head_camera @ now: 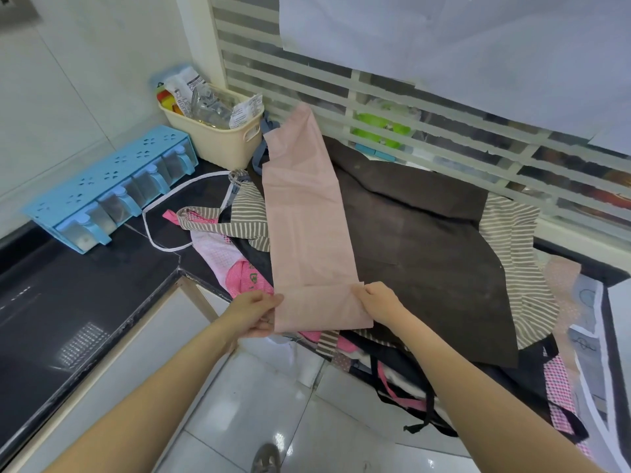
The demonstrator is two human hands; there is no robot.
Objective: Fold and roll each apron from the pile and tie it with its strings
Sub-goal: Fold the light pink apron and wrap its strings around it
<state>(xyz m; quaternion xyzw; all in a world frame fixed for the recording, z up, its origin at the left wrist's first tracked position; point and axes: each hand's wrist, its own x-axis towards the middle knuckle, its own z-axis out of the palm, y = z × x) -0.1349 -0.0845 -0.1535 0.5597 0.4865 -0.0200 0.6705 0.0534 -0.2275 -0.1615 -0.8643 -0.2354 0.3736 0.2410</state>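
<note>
Left hand (254, 312) pinching near left edge of pink apron (307, 227), right hand (377, 302) pinching near right edge, apron folded into long strip running toward 12 o'clock over brown apron (426, 240), pile (519, 247) on black counter (61, 302), basket (222, 145) at 11 o'clock.

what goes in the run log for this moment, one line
stage: rolling | pink apron folded into strip on pile | left hand, right hand grip near end
</note>
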